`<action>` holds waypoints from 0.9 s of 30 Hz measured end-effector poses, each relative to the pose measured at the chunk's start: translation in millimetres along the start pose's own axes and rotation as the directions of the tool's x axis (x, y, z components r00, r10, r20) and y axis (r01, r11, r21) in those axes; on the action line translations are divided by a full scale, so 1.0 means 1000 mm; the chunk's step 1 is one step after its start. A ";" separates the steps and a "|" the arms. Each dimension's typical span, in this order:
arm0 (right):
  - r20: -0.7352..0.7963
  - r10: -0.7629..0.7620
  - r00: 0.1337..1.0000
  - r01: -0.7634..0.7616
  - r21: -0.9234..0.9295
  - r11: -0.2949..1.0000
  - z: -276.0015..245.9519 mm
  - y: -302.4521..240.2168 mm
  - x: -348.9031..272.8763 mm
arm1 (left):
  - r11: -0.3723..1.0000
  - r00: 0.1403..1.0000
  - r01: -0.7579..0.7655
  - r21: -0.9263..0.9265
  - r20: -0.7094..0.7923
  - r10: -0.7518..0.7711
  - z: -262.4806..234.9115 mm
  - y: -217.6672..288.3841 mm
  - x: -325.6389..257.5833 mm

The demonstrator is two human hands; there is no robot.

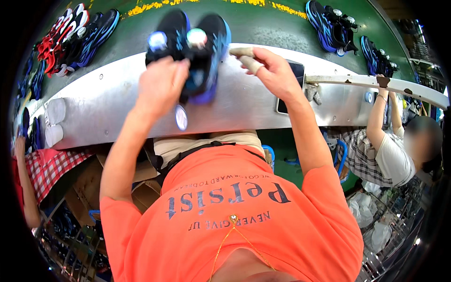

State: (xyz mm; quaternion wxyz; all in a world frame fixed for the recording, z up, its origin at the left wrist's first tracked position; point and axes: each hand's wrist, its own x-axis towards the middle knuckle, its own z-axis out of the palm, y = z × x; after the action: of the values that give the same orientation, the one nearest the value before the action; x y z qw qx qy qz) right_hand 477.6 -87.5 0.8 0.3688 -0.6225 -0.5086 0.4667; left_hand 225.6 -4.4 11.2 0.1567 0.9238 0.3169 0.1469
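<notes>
A pair of black and blue sports shoes [209, 42] stands side by side at the near edge of the green conveyor belt [263, 26], each with a pale form in its opening. My left hand [159, 87] is closed on the pair from the near side, and a round hang tag [181, 117] dangles below it. My right hand [270, 70] hovers just right of the shoes over the steel ledge [244, 103]. Its fingers are spread, two wear tan fingertip covers, and it holds nothing.
More shoes lie on the belt at far left [77, 33] and far right [336, 23]. A dark phone [293, 87] lies on the ledge. Two white rolls [54, 122] sit at its left end. One person works at my right [380, 150], another at my left [37, 174].
</notes>
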 end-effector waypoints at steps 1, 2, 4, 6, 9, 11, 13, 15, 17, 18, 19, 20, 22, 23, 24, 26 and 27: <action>-0.014 0.036 0.999 -0.036 0.021 0.999 -0.006 -0.001 -0.002 | 0.998 0.997 0.054 0.016 -0.059 -0.053 -0.007 -0.012 0.013; -0.021 0.071 0.997 -0.070 0.043 0.997 -0.010 -0.003 -0.006 | 0.997 0.989 0.082 0.009 -0.124 -0.080 -0.014 -0.022 0.023; -0.029 0.118 0.993 -0.115 0.091 0.989 -0.013 0.000 -0.012 | 0.991 0.984 0.127 -0.050 -0.121 -0.132 -0.037 -0.016 0.032; 0.001 0.158 0.987 -0.157 0.127 0.979 -0.008 -0.001 -0.013 | 0.991 0.990 0.133 -0.034 0.051 -0.131 -0.051 -0.002 0.018; 0.129 0.030 0.991 -0.054 0.187 0.981 0.023 0.005 -0.005 | 0.998 0.959 0.040 0.042 0.278 -0.050 -0.020 0.020 -0.039; 0.208 0.030 0.978 -0.068 0.174 0.982 0.045 0.009 -0.005 | 0.946 0.885 0.325 0.002 0.352 -0.305 -0.006 0.043 -0.064; 0.195 0.020 0.981 -0.050 0.150 0.987 0.056 0.006 -0.007 | 0.924 0.904 0.378 -0.062 0.240 -0.354 0.002 0.045 -0.074; 0.187 0.001 0.982 -0.028 0.144 0.989 0.062 0.005 -0.007 | 0.910 0.898 0.405 -0.092 0.225 -0.377 0.004 0.044 -0.075; 0.134 0.022 0.991 -0.033 0.077 0.996 0.067 0.000 -0.002 | 0.902 0.889 0.421 -0.097 0.243 -0.389 0.006 0.044 -0.073; 0.103 0.032 0.994 -0.037 0.046 0.998 0.070 -0.002 0.001 | 0.899 0.884 0.426 -0.099 0.254 -0.391 0.005 0.042 -0.072; 0.099 0.066 0.993 -0.074 0.081 0.994 0.074 0.000 0.005 | 0.899 0.888 0.424 -0.104 0.240 -0.391 0.005 0.043 -0.071; 0.095 0.099 0.990 -0.110 0.116 0.987 0.077 0.004 0.010 | 0.900 0.892 0.422 -0.109 0.226 -0.391 0.006 0.045 -0.071; 0.104 0.099 0.990 -0.111 0.120 0.987 0.080 0.005 0.015 | 0.899 0.892 0.427 -0.101 0.213 -0.400 0.006 0.047 -0.069; 0.112 0.067 0.991 -0.077 0.087 0.993 0.079 0.002 0.016 | 0.898 0.889 0.431 -0.091 0.214 -0.405 0.006 0.048 -0.069; 0.119 0.034 0.992 -0.040 0.051 0.998 0.076 0.000 0.017 | 0.898 0.888 0.433 -0.084 0.213 -0.408 0.006 0.047 -0.067; 0.155 0.081 0.985 -0.109 0.180 0.978 0.072 -0.001 0.020 | 0.893 0.884 0.439 -0.100 0.224 -0.410 0.005 0.042 -0.068; 0.176 0.103 0.979 -0.144 0.242 0.959 0.071 -0.001 0.020 | 0.886 0.877 0.451 -0.105 0.234 -0.419 0.005 0.042 -0.067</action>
State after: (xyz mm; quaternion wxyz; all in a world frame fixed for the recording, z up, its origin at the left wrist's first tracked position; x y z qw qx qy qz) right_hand 410.8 -68.4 -23.2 0.3730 -0.5608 -0.4330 0.5990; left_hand 199.4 -79.4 10.9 0.2895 0.8236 0.4864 0.0365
